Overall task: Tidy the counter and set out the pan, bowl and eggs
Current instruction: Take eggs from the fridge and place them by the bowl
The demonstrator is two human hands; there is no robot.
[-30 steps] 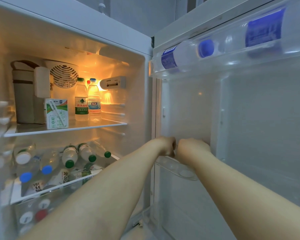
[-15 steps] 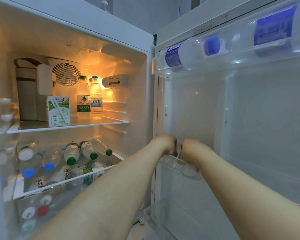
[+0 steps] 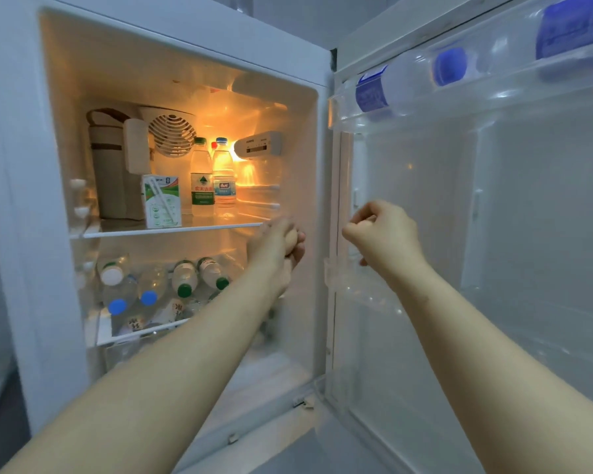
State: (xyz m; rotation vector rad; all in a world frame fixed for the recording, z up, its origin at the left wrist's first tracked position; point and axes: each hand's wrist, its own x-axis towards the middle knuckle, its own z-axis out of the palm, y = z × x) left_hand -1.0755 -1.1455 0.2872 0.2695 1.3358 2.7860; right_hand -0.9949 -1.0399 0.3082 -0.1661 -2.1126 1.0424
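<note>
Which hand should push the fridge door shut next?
Probably right: the right hand is beside the open door, while the left hand, before the shelves, grips an egg. The right fist's contents are unclear.

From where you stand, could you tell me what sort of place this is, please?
Most likely a home kitchen, facing an open fridge. Water bottles and a milk carton stand on its lit shelf, and each hand, left hand and right hand, seems to hold an egg.
</note>
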